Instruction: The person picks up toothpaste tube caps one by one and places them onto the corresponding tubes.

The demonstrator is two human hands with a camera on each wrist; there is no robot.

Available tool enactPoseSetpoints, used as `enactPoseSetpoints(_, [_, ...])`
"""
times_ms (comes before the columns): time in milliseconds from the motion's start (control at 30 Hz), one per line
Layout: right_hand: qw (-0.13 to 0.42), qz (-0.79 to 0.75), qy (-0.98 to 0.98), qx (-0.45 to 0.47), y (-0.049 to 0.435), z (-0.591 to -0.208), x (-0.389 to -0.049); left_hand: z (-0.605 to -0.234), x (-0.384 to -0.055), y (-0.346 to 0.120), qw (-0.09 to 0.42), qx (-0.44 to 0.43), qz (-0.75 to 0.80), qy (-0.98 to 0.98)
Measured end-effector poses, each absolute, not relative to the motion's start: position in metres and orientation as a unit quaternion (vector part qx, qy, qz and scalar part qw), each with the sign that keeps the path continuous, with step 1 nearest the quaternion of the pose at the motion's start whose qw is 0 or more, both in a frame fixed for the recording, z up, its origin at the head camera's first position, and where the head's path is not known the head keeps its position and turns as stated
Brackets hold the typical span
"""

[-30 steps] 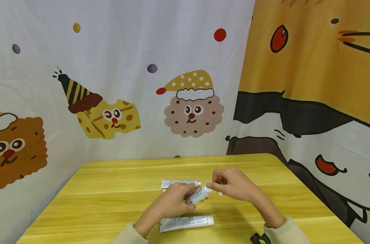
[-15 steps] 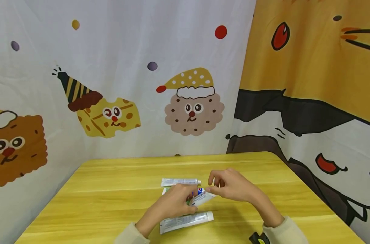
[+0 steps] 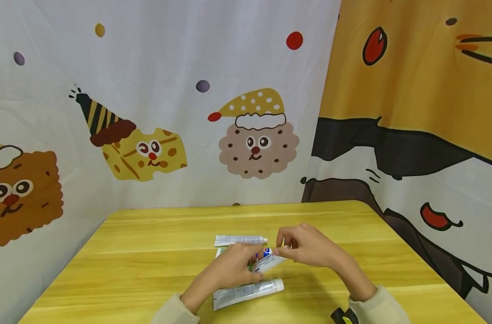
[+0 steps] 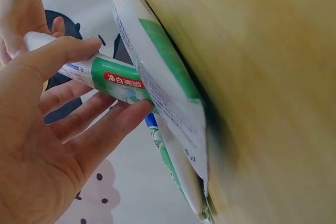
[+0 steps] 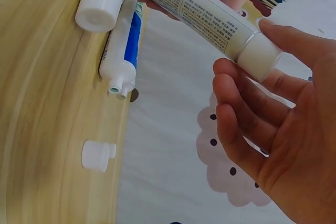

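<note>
My left hand (image 4: 58, 119) holds a white and green toothpaste tube (image 4: 121, 80), thumb on one side and fingers along the other. The tube points toward my right hand (image 5: 283, 108), whose thumb and index finger pinch its white cap (image 5: 259, 56). The cap sits on the tube's end. Nearest me on the table, another toothpaste tube (image 3: 246, 294) lies with its white cap (image 5: 98, 11) on. Behind the held tube is a blue-and-white toothpaste tube (image 5: 126, 51), its nozzle bare. A further toothpaste tube (image 3: 237, 240) lies at the back, also uncapped.
Two loose white caps (image 5: 95, 156) lie close together on the wood-grain table (image 3: 148, 252). Cartoon-print curtains (image 3: 169, 112) hang behind the table and along its right side.
The held tube has tipped lower and its capped end has shifted slightly right, with the right hand staying at the cap. The nearest tube has turned slightly, its capped end now farther from me.
</note>
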State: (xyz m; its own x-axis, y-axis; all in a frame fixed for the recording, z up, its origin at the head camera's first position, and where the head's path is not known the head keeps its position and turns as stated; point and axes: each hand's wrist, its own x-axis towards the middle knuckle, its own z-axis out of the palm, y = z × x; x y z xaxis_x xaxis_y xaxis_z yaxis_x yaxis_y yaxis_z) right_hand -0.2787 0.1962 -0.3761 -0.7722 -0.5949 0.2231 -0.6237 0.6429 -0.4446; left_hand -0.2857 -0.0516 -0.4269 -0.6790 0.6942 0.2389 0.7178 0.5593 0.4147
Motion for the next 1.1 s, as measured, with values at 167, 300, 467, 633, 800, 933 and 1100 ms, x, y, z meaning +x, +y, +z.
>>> enactPoseSetpoints(167, [0.016,0.25,-0.906,0.342,0.1928,-0.3805,-0.2788,-0.4277,-0.2852,-0.0519,0.017,-0.4,-0.244,-0.883])
enactPoseSetpoints(300, [0.001,0.252,-0.906,0.341,0.1901,-0.3821,-0.2791,-0.4277,-0.2851,-0.0518,0.021,-0.403,-0.241,-0.883])
enactPoseSetpoints(467, [0.006,0.251,-0.907,0.337,0.1905,-0.382,-0.2797,-0.4272,-0.2855,-0.0514,0.032,-0.409,-0.242,-0.879])
enactPoseSetpoints(633, [0.005,0.254,-0.906,0.339,0.191,-0.383,-0.2807,-0.4281,-0.2858,-0.0517,0.037,-0.409,-0.244,-0.879])
enactPoseSetpoints(800, [0.002,0.255,-0.906,0.338,0.1907,-0.3832,-0.2808,-0.4286,-0.285,-0.0517,0.039,-0.407,-0.248,-0.878])
enactPoseSetpoints(933, [0.003,0.255,-0.905,0.34,0.1907,-0.3828,-0.2809,-0.4284,-0.2841,-0.0514,0.035,-0.404,-0.251,-0.879])
enactPoseSetpoints(1100, [0.005,0.257,-0.903,0.345,0.1907,-0.3825,-0.2811,-0.4277,-0.2846,-0.0503,0.032,-0.398,-0.248,-0.882])
